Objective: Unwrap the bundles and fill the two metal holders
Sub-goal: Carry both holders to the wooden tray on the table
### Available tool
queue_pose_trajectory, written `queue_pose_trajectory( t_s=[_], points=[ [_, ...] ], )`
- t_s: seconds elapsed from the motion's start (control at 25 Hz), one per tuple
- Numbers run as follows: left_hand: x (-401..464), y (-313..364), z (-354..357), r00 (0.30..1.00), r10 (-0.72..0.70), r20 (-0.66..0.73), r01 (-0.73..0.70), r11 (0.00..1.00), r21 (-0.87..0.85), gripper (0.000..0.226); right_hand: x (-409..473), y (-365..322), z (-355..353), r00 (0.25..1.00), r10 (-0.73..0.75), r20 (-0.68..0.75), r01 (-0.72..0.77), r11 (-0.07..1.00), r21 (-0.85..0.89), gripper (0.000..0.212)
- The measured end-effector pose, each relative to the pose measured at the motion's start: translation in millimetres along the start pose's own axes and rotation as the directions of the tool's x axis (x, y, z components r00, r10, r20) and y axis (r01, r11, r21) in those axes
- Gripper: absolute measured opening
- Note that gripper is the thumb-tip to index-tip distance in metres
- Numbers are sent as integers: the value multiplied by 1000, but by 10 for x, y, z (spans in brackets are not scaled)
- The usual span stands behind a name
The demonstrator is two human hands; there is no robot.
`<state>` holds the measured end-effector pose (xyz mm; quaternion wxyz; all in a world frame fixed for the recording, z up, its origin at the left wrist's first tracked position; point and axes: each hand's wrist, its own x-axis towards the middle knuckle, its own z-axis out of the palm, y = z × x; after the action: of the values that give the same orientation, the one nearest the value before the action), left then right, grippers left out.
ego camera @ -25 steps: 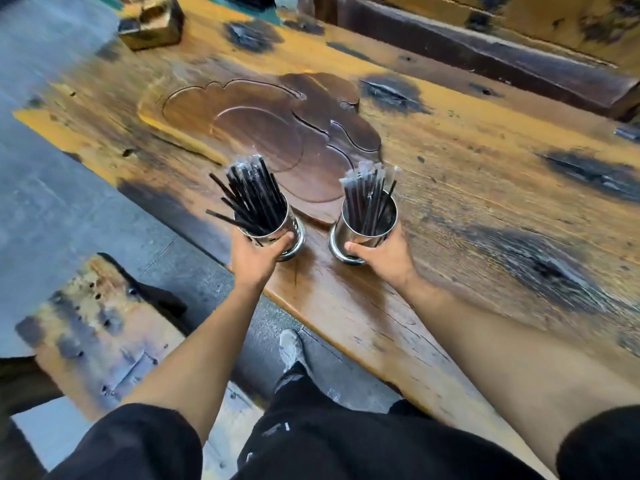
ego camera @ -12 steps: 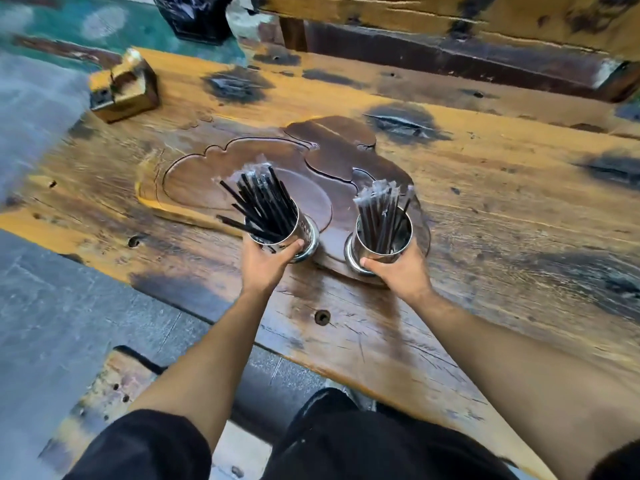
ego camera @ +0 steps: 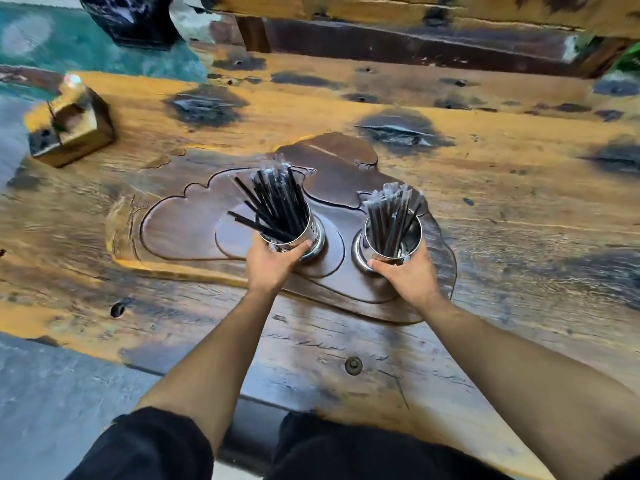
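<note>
One view only: head-worn wide-angle cam, looking fwd and steeply down over the person's own forearms. Left hand (ego camera: 273,263) and right hand (ego camera: 407,277) sit near frame centre, close to lens. Worn yellow-brown wooden tabletop (ego camera: 502,188) fills most of frame; edges curve from lens distortion. Grey floor (ego camera: 52,393) shows at lower left, black-clothed lap at bottom edge. Far side of table and dark wooden bench (ego camera: 398,39) run along top. No 2nd view, so no overlap to report.
</note>
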<state>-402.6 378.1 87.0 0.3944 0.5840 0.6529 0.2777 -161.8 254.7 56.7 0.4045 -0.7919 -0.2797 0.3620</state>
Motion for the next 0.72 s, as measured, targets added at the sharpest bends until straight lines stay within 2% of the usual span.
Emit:
queue_pose_trajectory(
  t_s=[0.12,0.32,0.48,0.64,0.72],
  points=[
    [255,-75,42,996,16,93,-17,1000,14,80,55,-18,122,999,19,-40,-19,1000,-5,104],
    [404,-165,78,985,41,168,-47,998,33,75,132,-10,193,998,39,-58,-40,999,-15,101],
    [499,-259,99,984,36,175,-46,997,57,77,182,-27,205,996,32,-79,-35,999,-39,98],
    [537,-358,161,980,26,198,-41,997,71,81,184,37,204,999,29,-43,-30,999,-31,106],
    [519,-375,175,965,-21,262,10,999,43,85,180,48,192,999,31,-12,-32,999,-16,109]
  ],
)
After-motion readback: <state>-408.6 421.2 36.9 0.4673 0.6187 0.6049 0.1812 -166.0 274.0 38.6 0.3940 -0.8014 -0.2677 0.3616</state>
